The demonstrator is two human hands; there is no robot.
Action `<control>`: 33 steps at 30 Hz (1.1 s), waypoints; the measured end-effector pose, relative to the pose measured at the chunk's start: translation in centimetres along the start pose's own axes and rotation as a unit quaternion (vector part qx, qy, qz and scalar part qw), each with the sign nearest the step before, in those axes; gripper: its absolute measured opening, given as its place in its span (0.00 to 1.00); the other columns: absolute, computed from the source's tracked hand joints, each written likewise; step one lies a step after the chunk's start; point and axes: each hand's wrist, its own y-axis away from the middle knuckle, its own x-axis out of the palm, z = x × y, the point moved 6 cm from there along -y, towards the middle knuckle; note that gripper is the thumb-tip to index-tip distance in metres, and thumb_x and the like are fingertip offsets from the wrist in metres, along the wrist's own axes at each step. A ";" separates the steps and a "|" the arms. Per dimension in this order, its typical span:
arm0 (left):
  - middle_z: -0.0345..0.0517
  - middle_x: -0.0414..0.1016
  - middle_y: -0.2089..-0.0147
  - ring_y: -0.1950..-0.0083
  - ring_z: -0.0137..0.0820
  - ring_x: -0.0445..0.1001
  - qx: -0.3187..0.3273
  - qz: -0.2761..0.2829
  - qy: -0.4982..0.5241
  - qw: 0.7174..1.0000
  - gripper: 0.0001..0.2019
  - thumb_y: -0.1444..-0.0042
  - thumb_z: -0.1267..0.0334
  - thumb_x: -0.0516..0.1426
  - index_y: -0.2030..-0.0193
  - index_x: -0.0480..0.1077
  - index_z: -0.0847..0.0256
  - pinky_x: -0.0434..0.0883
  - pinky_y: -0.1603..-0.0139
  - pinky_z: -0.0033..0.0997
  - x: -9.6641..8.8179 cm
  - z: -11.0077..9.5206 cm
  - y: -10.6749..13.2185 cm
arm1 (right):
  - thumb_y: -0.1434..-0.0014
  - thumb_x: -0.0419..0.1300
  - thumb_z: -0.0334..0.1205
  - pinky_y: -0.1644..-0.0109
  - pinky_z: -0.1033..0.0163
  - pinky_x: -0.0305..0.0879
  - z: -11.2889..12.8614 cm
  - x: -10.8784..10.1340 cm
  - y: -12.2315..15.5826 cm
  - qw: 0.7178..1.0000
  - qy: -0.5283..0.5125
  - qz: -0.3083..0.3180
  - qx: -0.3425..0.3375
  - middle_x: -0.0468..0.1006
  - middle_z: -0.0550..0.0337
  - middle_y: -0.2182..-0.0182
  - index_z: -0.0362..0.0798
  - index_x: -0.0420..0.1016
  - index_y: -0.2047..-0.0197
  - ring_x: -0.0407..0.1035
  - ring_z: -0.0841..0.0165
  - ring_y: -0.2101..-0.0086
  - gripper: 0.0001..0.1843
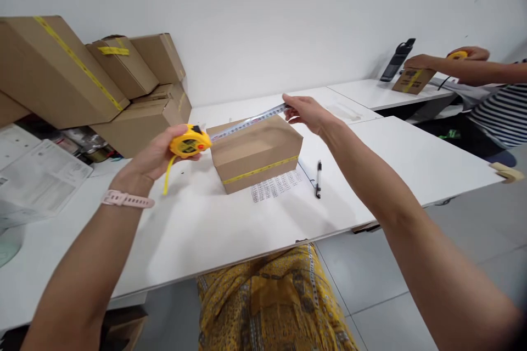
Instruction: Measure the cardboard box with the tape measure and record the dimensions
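Note:
My left hand [158, 153] is closed round a yellow tape measure case [190, 141], held just left of a small cardboard box [257, 156] on the white table [197, 230]. The tape blade [249, 120] runs out over the box's top to my right hand [304, 112], whose fingers pinch the blade's end above the box's far right corner. The box has a strip of yellow tape along its front face. A yellow strap hangs down from the case.
A sheet with printed rows [275, 185] and a black pen [318, 178] lie right of the box. Stacked cardboard boxes [94, 79] and papers [39, 175] fill the left side. Another person's arms [473, 68] handle a box [413, 80] at a far table.

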 end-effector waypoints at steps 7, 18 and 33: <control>0.50 0.84 0.55 0.57 0.40 0.80 -0.119 -0.042 -0.030 0.991 0.22 0.50 0.51 0.68 0.52 0.76 0.63 0.82 0.61 0.35 -9.1 4.0 0.3 | 0.34 0.59 0.50 0.62 0.63 0.63 -6.9 -3.2 -3.4 0.984 0.136 -0.072 0.087 0.74 0.57 0.70 0.47 0.69 0.72 0.66 0.70 0.68 0.19; 0.52 0.83 0.58 0.63 0.34 0.79 -0.097 0.012 -0.028 0.995 0.20 0.46 0.50 0.66 0.57 0.78 0.65 0.81 0.68 0.32 -5.7 4.0 -1.9 | 0.40 0.60 0.67 0.58 0.58 0.68 -8.5 0.5 -2.6 0.978 0.177 0.045 0.103 0.80 0.44 0.49 0.48 0.72 0.61 0.74 0.58 0.56 0.28; 0.55 0.83 0.59 0.66 0.35 0.78 -0.086 0.021 -0.013 0.996 0.21 0.48 0.47 0.66 0.58 0.79 0.64 0.79 0.68 0.33 -6.2 4.9 -2.5 | 0.40 0.63 0.44 0.58 0.60 0.61 -5.5 1.5 -3.4 0.973 0.202 0.033 -0.104 0.74 0.60 0.70 0.48 0.72 0.68 0.64 0.69 0.67 0.10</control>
